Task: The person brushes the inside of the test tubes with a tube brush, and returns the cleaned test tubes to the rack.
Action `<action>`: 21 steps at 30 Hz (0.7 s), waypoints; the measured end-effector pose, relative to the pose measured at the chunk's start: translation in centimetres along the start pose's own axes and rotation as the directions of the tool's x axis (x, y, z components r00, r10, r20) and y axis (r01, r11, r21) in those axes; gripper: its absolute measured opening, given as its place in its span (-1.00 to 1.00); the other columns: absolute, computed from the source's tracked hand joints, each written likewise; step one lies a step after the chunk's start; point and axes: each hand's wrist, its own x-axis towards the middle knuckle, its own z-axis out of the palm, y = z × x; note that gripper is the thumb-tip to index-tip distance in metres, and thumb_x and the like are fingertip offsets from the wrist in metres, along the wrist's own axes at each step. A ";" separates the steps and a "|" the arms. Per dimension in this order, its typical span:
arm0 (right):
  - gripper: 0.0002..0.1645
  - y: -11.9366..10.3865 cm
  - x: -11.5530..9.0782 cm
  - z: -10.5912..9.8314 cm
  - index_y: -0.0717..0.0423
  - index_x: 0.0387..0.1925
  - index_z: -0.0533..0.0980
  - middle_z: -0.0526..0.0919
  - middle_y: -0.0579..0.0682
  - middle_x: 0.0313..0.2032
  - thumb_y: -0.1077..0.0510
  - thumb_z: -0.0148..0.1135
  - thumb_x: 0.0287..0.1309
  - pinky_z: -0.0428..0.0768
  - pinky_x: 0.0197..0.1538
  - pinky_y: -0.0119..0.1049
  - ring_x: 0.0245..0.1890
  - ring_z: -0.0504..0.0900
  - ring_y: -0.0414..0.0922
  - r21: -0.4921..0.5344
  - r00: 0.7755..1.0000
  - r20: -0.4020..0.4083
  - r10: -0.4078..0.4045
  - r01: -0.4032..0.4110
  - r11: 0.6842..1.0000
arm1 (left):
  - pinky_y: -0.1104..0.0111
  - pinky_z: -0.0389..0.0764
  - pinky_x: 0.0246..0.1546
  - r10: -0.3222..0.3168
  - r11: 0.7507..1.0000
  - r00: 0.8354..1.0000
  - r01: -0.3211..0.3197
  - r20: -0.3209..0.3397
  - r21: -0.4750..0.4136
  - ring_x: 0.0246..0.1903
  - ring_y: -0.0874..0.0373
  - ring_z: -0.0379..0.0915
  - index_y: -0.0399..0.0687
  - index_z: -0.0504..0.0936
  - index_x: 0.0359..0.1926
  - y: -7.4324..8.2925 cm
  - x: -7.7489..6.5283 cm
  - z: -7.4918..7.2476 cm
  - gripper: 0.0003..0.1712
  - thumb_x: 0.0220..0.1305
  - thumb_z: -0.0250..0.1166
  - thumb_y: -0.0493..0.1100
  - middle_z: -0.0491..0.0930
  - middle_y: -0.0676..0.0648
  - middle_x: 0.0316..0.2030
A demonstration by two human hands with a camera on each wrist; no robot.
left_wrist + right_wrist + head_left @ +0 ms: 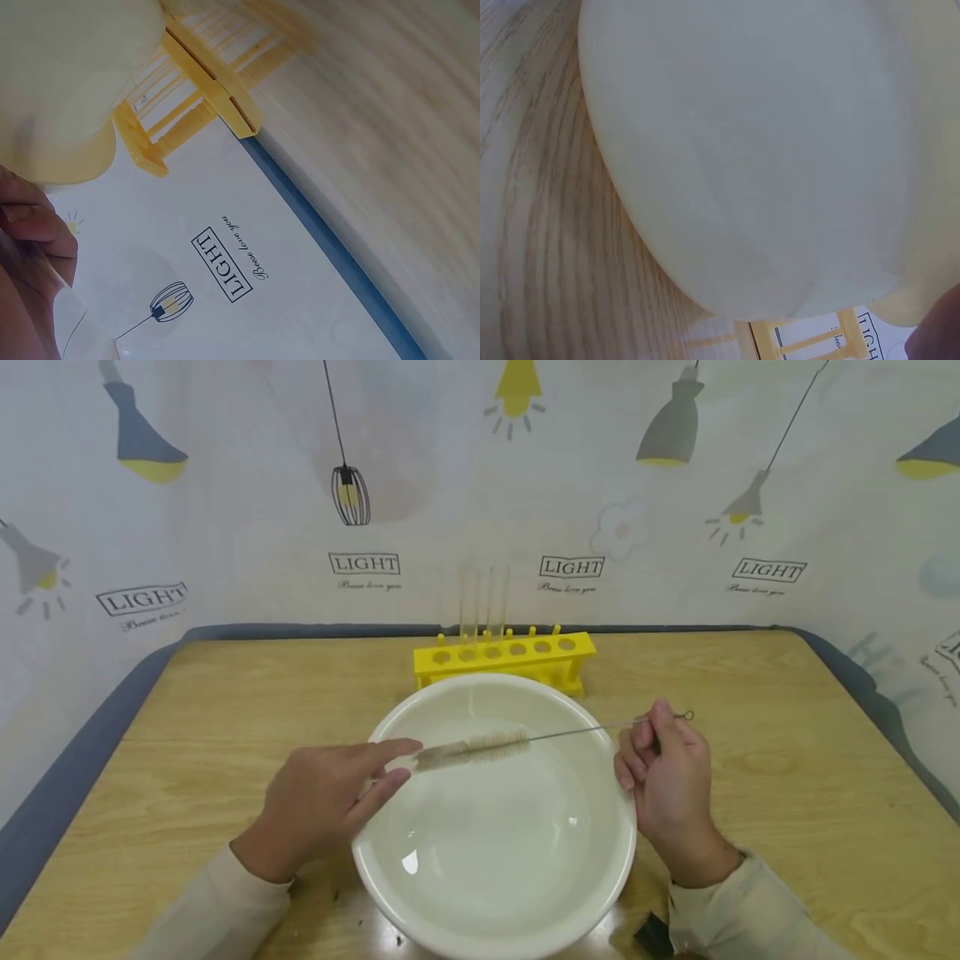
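Observation:
Over the white basin (491,877), my left hand (322,793) holds a clear glass test tube (442,756) between thumb and fingers, its closed end hidden by the hand. A test tube brush (498,745) runs into the tube's mouth, with part of its pale bristles inside and part outside. My right hand (671,777) pinches the thin wire handle near its looped end, above the basin's right rim. In the left wrist view, curled fingers (37,232) show at the left edge. Only a bit of the right hand (937,330) appears in the right wrist view.
Behind the basin stands a yellow test tube rack (506,652) with two clear test tubes (468,602) upright in its left part. A small black object (654,935) lies by the right sleeve. The wooden table (787,735) ends at a lamp-printed backdrop (450,527).

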 end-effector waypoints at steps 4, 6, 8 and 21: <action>-0.51 0.0 0.1 0.0 0.18 -0.66 0.25 0.15 -0.09 -0.74 0.04 -0.21 0.38 0.18 -0.79 -0.42 -0.82 0.14 -0.24 0.016 1.000 -0.008 0.009 -0.009 1.000 | 0.53 0.29 -0.69 0.000 1.000 1.000 0.000 0.005 0.002 -0.69 0.42 0.34 0.27 0.55 0.04 0.0 0.0 0.0 -0.65 0.22 0.15 0.05 0.60 0.25 -0.55; -0.51 -0.1 0.1 0.1 0.19 -0.66 0.25 0.15 -0.08 -0.74 0.05 -0.20 0.38 0.19 -0.79 -0.41 -0.81 0.13 -0.24 0.026 1.000 -0.014 0.002 -0.002 1.000 | 0.54 0.28 -0.69 0.000 1.000 1.000 0.000 0.004 0.004 -0.69 0.42 0.33 0.27 0.55 0.05 0.0 0.1 0.0 -0.64 0.22 0.15 0.05 0.61 0.25 -0.54; -0.51 -0.1 0.2 0.1 0.19 -0.66 0.25 0.17 -0.08 -0.73 0.04 -0.19 0.38 0.20 -0.79 -0.42 -0.81 0.13 -0.23 0.036 1.000 -0.020 0.003 -0.003 0.999 | 0.53 0.28 -0.69 0.003 1.000 1.000 -0.003 0.002 0.008 -0.69 0.42 0.33 0.26 0.55 0.05 -0.1 0.1 0.0 -0.64 0.21 0.15 0.05 0.61 0.24 -0.54; -0.50 0.1 0.1 -0.2 0.16 -0.68 0.23 0.16 -0.08 -0.73 0.03 -0.18 0.37 0.18 -0.78 -0.41 -0.80 0.07 -0.19 0.099 1.000 -0.016 0.026 -0.024 0.995 | 0.55 0.27 -0.69 -0.004 1.000 1.000 0.004 0.016 -0.001 -0.69 0.43 0.33 0.25 0.55 0.06 0.1 0.1 -0.2 -0.64 0.23 0.13 0.04 0.64 0.23 -0.50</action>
